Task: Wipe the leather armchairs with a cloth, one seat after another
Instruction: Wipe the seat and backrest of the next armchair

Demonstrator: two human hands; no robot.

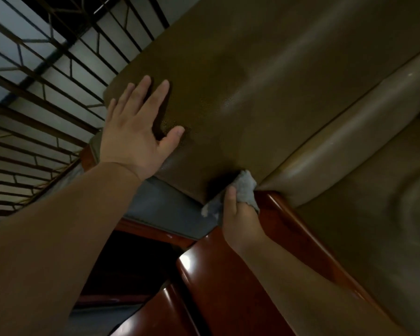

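The right hand [238,214] grips a grey cloth [245,187], fingers curled round it and thumb laid along its near side. The cloth is bunched and pressed into the corner where the olive-brown leather backrest [264,76] meets the seat cushion [374,226], just beside the end of the glossy reddish wooden armrest [289,226]. The left hand [136,132] is flat and released, fingers straight and spread, palm resting on the backrest near its upper outer edge; it holds nothing. A padded roll [349,132] of lighter leather runs along the seam between backrest and seat. Behind the chair, past the left forearm, a dark metal window grille [41,76] crosses pale panes. More reddish wood [170,309] shows at the lower edge.
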